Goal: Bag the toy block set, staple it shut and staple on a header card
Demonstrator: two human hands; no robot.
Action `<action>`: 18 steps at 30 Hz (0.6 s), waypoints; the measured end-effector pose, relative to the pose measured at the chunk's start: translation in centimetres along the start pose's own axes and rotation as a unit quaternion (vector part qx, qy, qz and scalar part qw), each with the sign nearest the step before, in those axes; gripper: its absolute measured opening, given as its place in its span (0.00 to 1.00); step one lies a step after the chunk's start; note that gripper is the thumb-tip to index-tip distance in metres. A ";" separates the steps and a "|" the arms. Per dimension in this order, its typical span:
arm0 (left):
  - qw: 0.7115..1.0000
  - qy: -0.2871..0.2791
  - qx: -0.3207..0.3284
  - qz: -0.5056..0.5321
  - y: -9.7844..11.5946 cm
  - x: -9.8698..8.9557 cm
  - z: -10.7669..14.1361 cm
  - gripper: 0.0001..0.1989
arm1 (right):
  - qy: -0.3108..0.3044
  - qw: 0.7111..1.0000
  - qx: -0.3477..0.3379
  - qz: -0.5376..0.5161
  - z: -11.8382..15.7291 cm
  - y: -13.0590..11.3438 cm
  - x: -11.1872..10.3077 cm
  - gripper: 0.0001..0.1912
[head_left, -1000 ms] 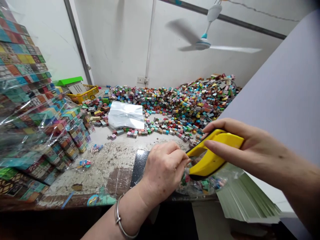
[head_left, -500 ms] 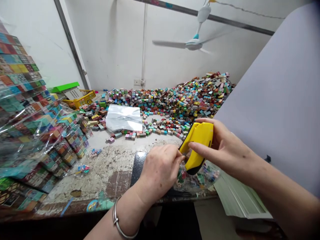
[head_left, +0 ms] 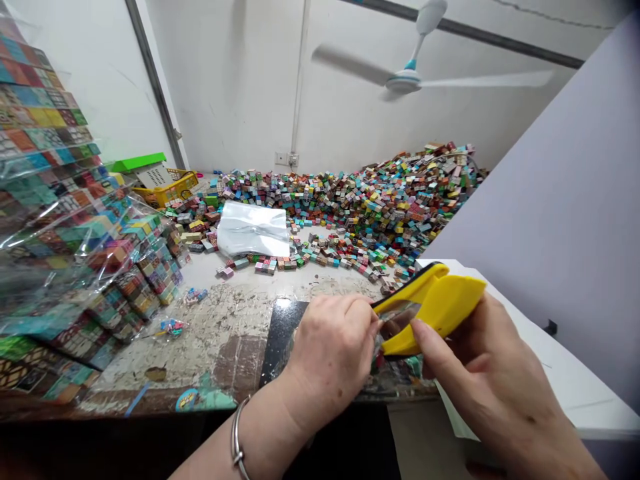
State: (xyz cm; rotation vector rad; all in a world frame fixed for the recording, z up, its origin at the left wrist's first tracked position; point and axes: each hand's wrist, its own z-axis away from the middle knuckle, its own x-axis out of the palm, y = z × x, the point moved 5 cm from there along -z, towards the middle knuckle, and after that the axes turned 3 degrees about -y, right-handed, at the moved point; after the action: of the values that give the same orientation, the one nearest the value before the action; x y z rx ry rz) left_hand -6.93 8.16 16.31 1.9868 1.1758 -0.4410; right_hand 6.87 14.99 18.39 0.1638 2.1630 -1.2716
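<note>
A yellow and black stapler-like tool (head_left: pixel 445 310) is gripped by my right hand (head_left: pixel 493 363), its jaws spread and pointing left toward my other hand. My left hand (head_left: pixel 333 347), with a metal bangle on the wrist, is closed in a pinch on clear plastic film (head_left: pixel 395 321) that passes between the jaws. Small colourful pieces in clear plastic show partly below the tool. Under my left hand lies a black speckled plate (head_left: pixel 283 333) on the worn table.
Many small patterned boxes (head_left: pixel 345 193) are heaped along the wall. Plastic-wrapped box stacks (head_left: pixel 45 200) rise at left, near a yellow basket (head_left: pixel 175 189). A silvery plastic sheet (head_left: pixel 254 230) lies mid-table. A large pale panel (head_left: pixel 565 220) slants at right; a fan (head_left: pixel 404 80) hangs above.
The yellow tool has tilted over, its rear end swinging right and its jaws now showing apart. My right hand has moved right and down with it. The view has shifted slightly.
</note>
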 end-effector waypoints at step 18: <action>0.997 0.021 0.068 0.029 0.0 -0.8 0.0 0.06 | 0.131 0.985 0.053 -0.096 4.0 0.8 -3.0 0.36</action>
State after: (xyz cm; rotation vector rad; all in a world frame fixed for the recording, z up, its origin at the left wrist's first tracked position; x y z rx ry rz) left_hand -7.35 7.67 16.80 2.1509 1.1371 -0.4637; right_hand 11.36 12.65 18.06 0.1767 2.3799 -1.5498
